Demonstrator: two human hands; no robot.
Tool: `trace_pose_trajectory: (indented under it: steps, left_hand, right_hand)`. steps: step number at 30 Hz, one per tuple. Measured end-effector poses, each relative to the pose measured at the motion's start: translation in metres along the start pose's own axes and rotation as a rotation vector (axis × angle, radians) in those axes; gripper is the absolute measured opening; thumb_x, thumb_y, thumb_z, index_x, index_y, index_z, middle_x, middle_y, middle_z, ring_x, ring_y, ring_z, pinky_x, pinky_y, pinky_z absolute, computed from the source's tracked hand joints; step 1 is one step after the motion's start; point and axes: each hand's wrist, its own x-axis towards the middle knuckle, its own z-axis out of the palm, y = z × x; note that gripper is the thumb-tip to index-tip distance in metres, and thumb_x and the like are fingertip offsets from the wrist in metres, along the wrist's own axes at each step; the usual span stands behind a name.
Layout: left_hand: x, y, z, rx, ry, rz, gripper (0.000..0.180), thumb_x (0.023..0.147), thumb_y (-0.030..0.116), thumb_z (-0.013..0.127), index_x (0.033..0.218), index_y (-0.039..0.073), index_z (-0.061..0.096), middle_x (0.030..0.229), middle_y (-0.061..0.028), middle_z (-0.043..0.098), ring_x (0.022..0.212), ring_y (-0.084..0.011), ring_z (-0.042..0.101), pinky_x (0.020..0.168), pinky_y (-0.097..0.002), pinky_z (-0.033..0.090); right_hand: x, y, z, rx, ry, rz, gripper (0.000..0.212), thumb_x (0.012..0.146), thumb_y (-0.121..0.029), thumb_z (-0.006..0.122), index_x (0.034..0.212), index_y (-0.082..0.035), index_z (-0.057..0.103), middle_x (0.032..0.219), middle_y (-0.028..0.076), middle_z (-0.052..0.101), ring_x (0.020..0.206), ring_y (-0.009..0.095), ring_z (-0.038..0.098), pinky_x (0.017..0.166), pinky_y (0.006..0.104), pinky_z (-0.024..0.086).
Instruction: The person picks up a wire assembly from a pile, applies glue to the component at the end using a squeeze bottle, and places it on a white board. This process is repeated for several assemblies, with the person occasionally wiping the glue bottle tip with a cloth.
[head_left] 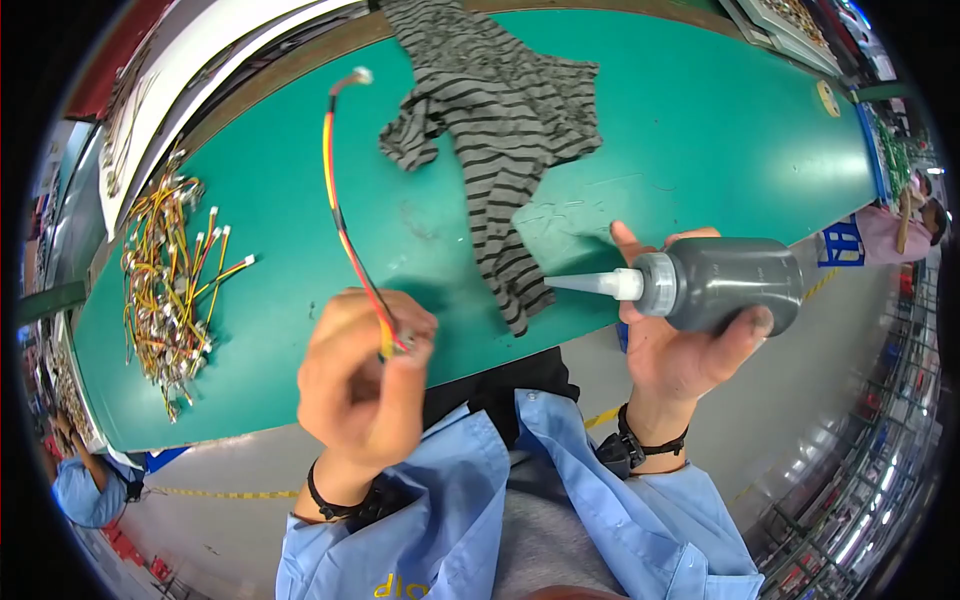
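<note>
Green table (270, 210) beneath, your wire harness (337, 210) is pinched by its near end in your left hand (362, 390); your right hand (668, 362) grips a squeeze bottle (735, 285). Probably you're preparing to dispense; next likely needs nozzle (590, 284) meeting harness.

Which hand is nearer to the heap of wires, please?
Left: the left hand, pinching a cable, is right of the heap; the right hand, holding a bottle, is farther right, past the striped cloth.

Left hand (365, 375): fingers curled, thumb closed against forefinger in a pinch. Right hand (668, 360): palm upturned, thumb extended, fingers partly hidden, in a grasp. Hands held apart.
</note>
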Motion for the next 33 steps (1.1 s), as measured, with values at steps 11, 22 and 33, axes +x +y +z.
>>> trace_pose_trajectory:
  steps: [11,22,33]
  left_hand:
    - [-0.001,0.011,0.009,0.08,0.073,-0.144,0.019,0.075,-0.007,0.069,0.093,-0.009,0.063,0.086,-0.0143,0.064,0.07,-0.0158,0.06,0.061,-0.0261,0.046]
    - [-0.005,0.006,0.005,0.039,0.149,-0.208,0.026,0.074,-0.006,0.072,0.099,-0.01,0.064,0.077,-0.0118,0.063,0.065,-0.0139,0.059,0.051,-0.0215,0.04]
    - [0.005,-0.008,0.005,0.077,0.091,-0.056,0.036,0.069,-0.01,0.07,0.104,-0.01,0.063,0.072,-0.0121,0.062,0.057,-0.0172,0.058,0.048,-0.0257,0.043]
  right_hand:
    - [0.01,0.001,0.079,-0.062,-0.34,0.07,0.083,0.074,-0.069,0.065,0.113,0.003,0.047,0.093,0.011,0.055,0.087,0.022,0.062,0.096,0.0582,0.046]
    - [0.017,0.025,0.069,-0.011,-0.291,-0.135,0.089,0.068,-0.075,0.064,0.11,0.001,0.048,0.077,0.005,0.052,0.069,0.016,0.053,0.084,0.0487,0.044]
    - [0.022,0.036,0.027,-0.06,-0.439,-0.513,0.086,0.068,-0.07,0.07,0.109,0.001,0.044,0.068,0.006,0.053,0.058,0.019,0.053,0.067,0.0391,0.037]
